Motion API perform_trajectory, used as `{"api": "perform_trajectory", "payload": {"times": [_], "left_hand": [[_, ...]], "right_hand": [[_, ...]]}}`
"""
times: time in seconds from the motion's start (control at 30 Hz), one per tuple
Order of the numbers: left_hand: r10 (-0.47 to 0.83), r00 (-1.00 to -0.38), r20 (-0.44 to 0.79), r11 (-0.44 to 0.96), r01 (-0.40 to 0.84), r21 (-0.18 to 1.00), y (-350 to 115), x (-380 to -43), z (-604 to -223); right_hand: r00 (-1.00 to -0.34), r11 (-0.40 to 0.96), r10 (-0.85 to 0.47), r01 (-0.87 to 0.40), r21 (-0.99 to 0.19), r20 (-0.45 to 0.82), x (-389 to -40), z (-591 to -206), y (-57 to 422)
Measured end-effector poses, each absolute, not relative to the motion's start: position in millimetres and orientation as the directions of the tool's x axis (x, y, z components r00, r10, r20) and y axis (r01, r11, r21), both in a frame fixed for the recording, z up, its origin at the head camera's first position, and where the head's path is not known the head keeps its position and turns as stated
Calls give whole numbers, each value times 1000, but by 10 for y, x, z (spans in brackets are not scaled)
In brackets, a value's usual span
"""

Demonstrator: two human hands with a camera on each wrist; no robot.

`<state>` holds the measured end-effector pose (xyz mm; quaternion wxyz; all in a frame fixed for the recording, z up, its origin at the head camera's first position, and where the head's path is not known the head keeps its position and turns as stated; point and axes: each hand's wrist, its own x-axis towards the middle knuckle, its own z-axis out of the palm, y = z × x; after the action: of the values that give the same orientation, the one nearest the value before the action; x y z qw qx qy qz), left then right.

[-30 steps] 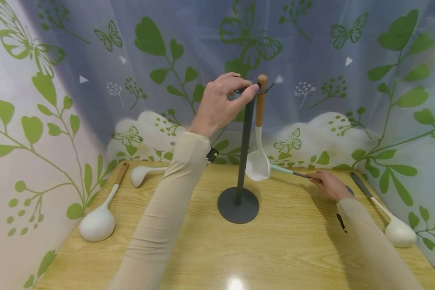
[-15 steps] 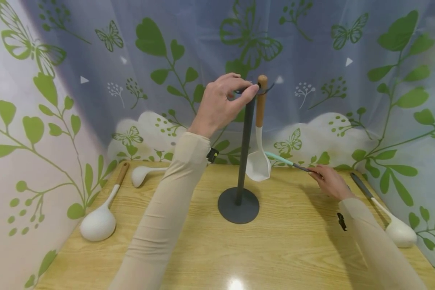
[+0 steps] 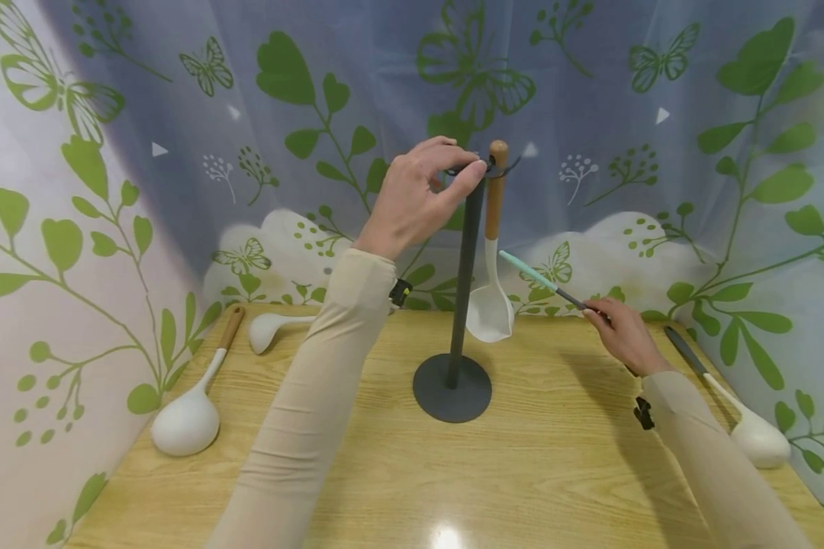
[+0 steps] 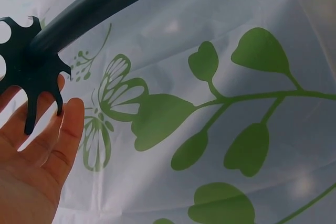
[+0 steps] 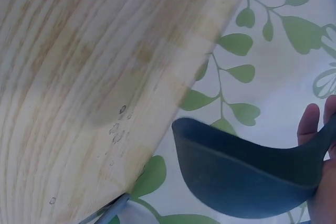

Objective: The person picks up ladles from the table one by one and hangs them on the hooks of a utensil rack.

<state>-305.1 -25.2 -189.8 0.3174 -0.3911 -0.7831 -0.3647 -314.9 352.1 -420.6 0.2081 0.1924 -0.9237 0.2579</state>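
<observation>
A dark grey utensil stand [image 3: 464, 267] with a round base and a ring of hooks on top stands on the wooden table. My left hand [image 3: 419, 194] grips its hooked top between thumb and fingers; in the left wrist view, fingers [image 4: 68, 140] lie against the hooks. From one hook hangs a white ladle [image 3: 490, 313] with a wooden handle. My right hand [image 3: 621, 335] holds a dark ladle near the neck, its mint-green handle [image 3: 530, 271] pointing up and left. The dark bowl [image 5: 247, 177] shows in the right wrist view, but my hand hides it from the head camera.
A white ladle [image 3: 185, 423] with a wooden handle lies at the table's left edge. Behind it is a smaller white ladle [image 3: 264, 332], partly covered by my left sleeve. A cream ladle [image 3: 758, 441] with a grey handle lies along the right edge. A patterned curtain [image 3: 357, 76] surrounds the table.
My right hand has lifted slightly with the dark ladle, and the mint handle's tip has tilted upward beside the hanging ladle. The left hand stays at the stand's top.
</observation>
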Motion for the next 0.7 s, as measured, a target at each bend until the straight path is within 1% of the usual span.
{"api": "perform_trajectory", "payload": {"times": [0.13, 0.23, 0.37, 0.47, 0.7], "left_hand": [[390, -502, 772, 439, 838, 323, -246, -3045, -1892], [392, -497, 774, 438, 841, 318, -245, -3041, -1895], [391, -493, 777, 431, 844, 319, -247, -3038, -1896], [392, -497, 774, 429, 843, 324, -243, -3040, -1895], [382, -488, 785, 425, 847, 320, -243, -3042, -1899]], "right_hand": [[-835, 773, -229, -468, -429, 500, -3132, -4184, 3495], [-819, 766, -220, -482, -426, 530, -3128, -4162, 3468], [-778, 775, -213, -503, -382, 591, -3134, -4127, 3427], [-756, 792, -190, -495, -357, 626, -3140, -4114, 3406], [-732, 788, -142, -490, -371, 666, -3138, -4070, 3349]]}}
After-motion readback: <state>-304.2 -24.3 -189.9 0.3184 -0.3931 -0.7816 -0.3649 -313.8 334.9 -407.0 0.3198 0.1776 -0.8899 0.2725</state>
